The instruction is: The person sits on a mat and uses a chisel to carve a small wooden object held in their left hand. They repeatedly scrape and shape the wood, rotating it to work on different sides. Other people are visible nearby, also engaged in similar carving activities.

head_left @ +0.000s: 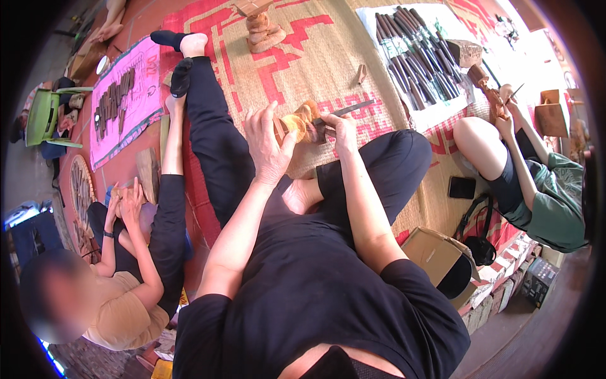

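Note:
My left hand point(270, 144) grips a yellowish-brown wood carving point(303, 120) above the straw mat, thumb on the near side and fingers over its left. The carving looks rounded and curled; its left end is partly behind my fingers. My right hand point(343, 132) is closed on a long, narrow grey file point(358, 107), which points away to the upper right. Its near part lies against or right beside the carving's right end; contact is hard to make out. Both hands are over my crossed right leg and the mat.
Ahead stands another wood carving point(262, 35) on the mat point(322, 63). Rows of dark-handled carving tools point(420, 60) lie on white cloth at the far right. More tools point(115, 101) lie on a pink cloth. Co-workers sit left and right, the right one holding a carving point(489, 91).

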`<action>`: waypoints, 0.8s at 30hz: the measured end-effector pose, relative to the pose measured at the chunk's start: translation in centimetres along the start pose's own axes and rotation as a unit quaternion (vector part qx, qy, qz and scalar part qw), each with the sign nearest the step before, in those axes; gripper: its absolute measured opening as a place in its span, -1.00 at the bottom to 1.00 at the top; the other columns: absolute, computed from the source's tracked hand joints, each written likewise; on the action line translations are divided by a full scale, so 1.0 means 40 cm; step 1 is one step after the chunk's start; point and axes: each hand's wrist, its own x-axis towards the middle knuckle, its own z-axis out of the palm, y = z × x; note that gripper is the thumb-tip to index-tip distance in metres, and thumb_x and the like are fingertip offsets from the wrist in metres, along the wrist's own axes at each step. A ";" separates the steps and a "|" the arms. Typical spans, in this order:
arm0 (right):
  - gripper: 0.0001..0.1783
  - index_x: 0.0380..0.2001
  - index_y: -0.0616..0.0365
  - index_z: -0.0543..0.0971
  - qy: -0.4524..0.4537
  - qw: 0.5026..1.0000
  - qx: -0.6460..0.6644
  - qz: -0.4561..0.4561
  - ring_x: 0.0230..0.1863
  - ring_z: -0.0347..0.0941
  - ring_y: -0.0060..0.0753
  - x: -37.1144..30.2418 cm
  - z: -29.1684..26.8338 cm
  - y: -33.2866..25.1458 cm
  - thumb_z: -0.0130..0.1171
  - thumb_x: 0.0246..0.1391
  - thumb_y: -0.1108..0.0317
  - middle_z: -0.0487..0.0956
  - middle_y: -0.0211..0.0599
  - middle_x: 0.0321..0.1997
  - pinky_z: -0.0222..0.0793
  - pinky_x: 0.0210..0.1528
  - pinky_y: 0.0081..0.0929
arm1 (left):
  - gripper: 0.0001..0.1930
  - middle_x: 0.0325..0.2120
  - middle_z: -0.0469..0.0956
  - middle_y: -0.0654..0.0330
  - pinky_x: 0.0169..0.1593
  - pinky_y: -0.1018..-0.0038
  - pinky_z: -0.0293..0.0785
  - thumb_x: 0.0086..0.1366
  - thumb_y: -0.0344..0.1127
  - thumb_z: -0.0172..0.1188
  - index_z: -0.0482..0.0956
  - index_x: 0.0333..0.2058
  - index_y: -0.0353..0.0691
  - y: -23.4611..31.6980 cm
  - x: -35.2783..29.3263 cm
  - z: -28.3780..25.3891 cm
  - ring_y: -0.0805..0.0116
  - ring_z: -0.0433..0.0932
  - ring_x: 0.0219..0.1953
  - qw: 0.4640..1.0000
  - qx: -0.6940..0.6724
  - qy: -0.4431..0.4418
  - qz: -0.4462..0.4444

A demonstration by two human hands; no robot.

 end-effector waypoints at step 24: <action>-0.81 -0.37 0.15 0.57 0.008 1.000 -0.017 0.011 -0.40 0.52 -0.51 0.003 -0.016 -0.007 0.32 -0.14 0.44 0.61 -0.37 -0.42 0.35 -0.27 -0.52 | -0.32 -0.07 0.32 -0.05 0.22 0.07 0.11 -0.02 -0.29 0.26 0.26 0.12 -0.25 -0.024 -0.004 0.001 -0.09 0.23 0.08 1.000 -0.007 0.000 -0.018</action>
